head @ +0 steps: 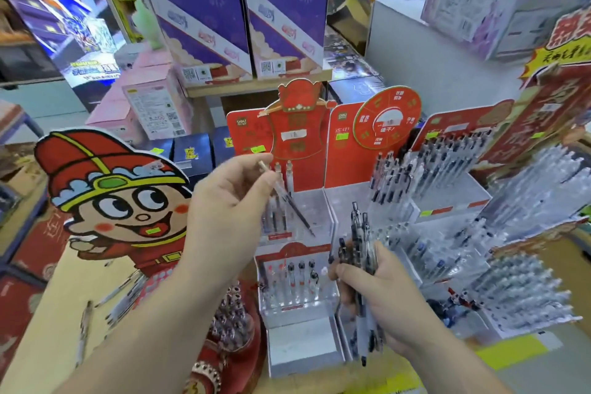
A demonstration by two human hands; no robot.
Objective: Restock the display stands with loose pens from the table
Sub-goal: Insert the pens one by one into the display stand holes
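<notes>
My left hand pinches a single clear pen by its upper end, tip slanting down to the right over the red-backed display stand. That stand's clear tiers hold only a few upright pens. My right hand is closed around a bundle of pens, dark clips pointing up, in front of the stand's lower tier. To the right, a second stand is packed with rows of pens.
A cartoon cardboard figure in a red hat stands at the left. A round red holder of pens sits below my left arm. Purple boxes fill the shelf behind. More full pen racks crowd the right side.
</notes>
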